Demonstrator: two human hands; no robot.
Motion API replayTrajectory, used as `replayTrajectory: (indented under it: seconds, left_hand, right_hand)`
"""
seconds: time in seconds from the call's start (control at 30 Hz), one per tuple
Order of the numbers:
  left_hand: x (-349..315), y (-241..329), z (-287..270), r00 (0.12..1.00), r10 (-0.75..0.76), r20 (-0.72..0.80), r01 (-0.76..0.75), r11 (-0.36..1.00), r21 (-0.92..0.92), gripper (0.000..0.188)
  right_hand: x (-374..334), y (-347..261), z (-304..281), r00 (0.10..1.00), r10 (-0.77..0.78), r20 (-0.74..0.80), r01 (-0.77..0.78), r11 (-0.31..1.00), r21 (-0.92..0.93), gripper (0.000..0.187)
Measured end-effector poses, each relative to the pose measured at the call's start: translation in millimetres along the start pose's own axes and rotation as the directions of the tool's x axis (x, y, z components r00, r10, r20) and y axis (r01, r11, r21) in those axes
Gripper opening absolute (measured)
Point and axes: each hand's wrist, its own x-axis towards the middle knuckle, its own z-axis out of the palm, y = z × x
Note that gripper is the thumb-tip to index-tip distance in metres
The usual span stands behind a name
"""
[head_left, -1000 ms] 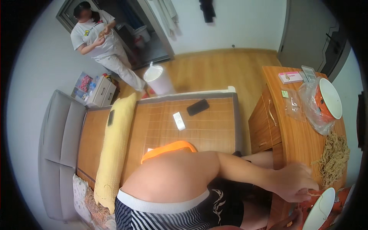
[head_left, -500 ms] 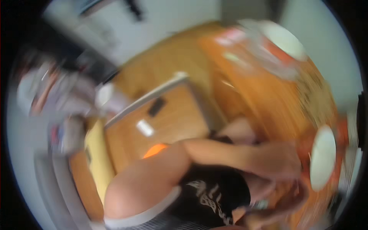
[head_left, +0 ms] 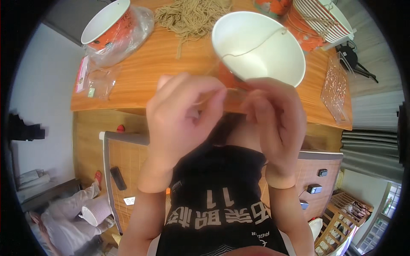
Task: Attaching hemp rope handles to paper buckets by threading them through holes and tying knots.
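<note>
While fingers (head_left: pixel 207 83) of the left hand (head_left: pixel 175 117) and right hand (head_left: pixel 279 117) pinch a thin cord (head_left: pixel 232 90), it runs crosswise between them.

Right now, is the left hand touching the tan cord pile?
Apart: the head view shows bare wooden desk between the left hand and the tan cord pile.

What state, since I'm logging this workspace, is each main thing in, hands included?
Left hand: thumb and forefinger pinched on a thin strand.
Right hand: fingers curled; grip unclear.
Near orange bucket: open, cord length across its mouth.
Tan cord: loose, tangled heap.
Far-left orange bucket: open, clear plastic bag around its outside.
Black phone: lying flat, dark.
Grey curtain: gathered in folds.
</note>
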Motion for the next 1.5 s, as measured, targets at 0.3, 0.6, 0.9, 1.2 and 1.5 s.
replayTrajectory:
  seconds: [0.3, 0.6, 0.9, 1.2, 1.5]
  left_hand:
    - [1, -1, -12, 0.992, -0.097, 0.083, 0.104, 0.990, -0.095, 0.017]
    - [7, -10, -11, 0.984, 0.118, 0.130, -0.097, 0.982, -0.162, 0.019]
    - [2, -18, -11, 0.901, 0.434, -0.031, -0.433, 0.887, -0.164, 0.016]
    - [-8, -14, 8, 0.893, 0.406, -0.191, -0.433, 0.892, -0.128, 0.019]
    - [-6, -37, -12, 0.967, 0.198, -0.162, -0.162, 0.963, 0.214, 0.018]
  right_hand:
    - [11, -2, 8, 0.972, -0.232, 0.046, 0.236, 0.935, -0.265, 0.024]
    - [8, 0, -1, 0.977, -0.201, 0.065, 0.211, 0.924, -0.319, 0.017]
    - [-10, -12, 0, 0.991, -0.102, 0.085, 0.128, 0.906, -0.403, 0.007]
    - [3, 0, -6, 0.897, -0.435, 0.077, 0.407, 0.745, -0.529, 0.036]
    - [63, -18, -28, 0.967, -0.231, 0.104, 0.250, 0.808, -0.534, 0.006]
